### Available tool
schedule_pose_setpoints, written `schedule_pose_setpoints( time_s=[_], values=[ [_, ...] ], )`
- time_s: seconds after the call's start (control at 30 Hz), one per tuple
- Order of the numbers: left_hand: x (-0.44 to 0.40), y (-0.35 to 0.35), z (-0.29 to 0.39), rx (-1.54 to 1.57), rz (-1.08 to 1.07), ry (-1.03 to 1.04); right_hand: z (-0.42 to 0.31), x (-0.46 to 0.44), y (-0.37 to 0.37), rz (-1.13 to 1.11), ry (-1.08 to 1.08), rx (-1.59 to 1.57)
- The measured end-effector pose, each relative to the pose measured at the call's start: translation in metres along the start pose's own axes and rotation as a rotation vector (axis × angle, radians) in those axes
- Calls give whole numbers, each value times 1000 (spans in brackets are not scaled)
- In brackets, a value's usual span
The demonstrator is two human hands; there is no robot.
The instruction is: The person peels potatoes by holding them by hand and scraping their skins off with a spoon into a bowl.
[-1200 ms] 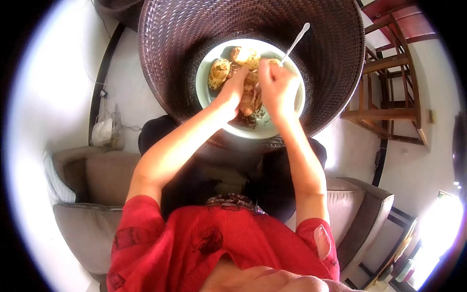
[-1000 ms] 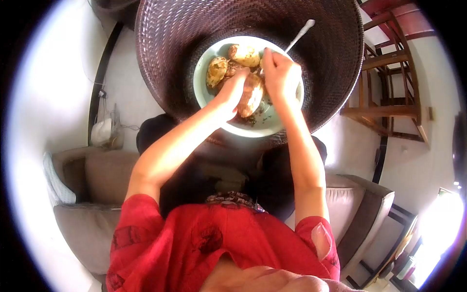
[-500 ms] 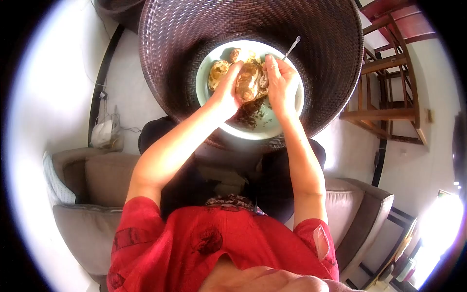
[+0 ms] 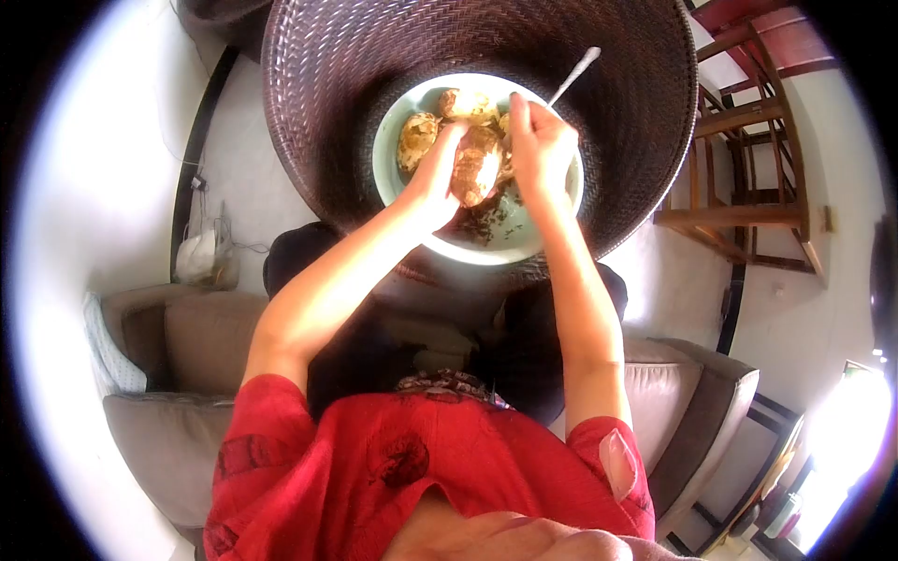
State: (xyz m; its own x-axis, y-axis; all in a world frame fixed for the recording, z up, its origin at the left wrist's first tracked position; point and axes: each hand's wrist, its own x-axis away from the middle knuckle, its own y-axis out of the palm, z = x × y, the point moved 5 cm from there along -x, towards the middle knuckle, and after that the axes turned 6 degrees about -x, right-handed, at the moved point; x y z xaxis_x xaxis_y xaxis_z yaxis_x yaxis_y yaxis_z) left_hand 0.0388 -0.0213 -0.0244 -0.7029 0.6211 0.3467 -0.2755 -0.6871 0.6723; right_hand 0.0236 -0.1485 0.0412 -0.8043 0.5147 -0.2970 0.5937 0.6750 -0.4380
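Observation:
My left hand (image 4: 433, 189) is closed around a rough, brown-skinned tuber (image 4: 477, 168) with pale patches, held over a pale green bowl (image 4: 505, 254). In my right hand (image 4: 543, 157) is a metal spoon (image 4: 577, 73); its handle sticks out up and to the right, while its working end is hidden by the fingers and tuber. Beside the left fingers, another patchy tuber (image 4: 417, 142) rests in the bowl. Behind the held one lie yellowish pieces (image 4: 466, 103), partly covered. Dark scrapings (image 4: 486, 221) are scattered over the bowl's near inside.
The bowl sits inside a large dark woven basket (image 4: 318, 122) whose wall rises around its far side. My knees are just below the basket. A brown sofa (image 4: 201, 337) is behind me, a wooden chair (image 4: 739, 220) at right, and a plastic bag (image 4: 201, 257) with cords at left.
My right hand has turned and shifted slightly, so more of the spoon handle shows, further up and right. The held tuber has tilted in my left hand, revealing more pieces behind it.

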Motion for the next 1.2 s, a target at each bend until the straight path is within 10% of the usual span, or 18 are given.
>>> schedule_pose_setpoints(
  time_s=[0.63, 1.2],
  values=[
    [-8, -5, -2, -325, 66, 96, -27, 36, 4, -98, -350, 100],
    [-2, 1, -13, -370, 18, 123, 0, -4, -16, 14, -108, 164]
  ],
)
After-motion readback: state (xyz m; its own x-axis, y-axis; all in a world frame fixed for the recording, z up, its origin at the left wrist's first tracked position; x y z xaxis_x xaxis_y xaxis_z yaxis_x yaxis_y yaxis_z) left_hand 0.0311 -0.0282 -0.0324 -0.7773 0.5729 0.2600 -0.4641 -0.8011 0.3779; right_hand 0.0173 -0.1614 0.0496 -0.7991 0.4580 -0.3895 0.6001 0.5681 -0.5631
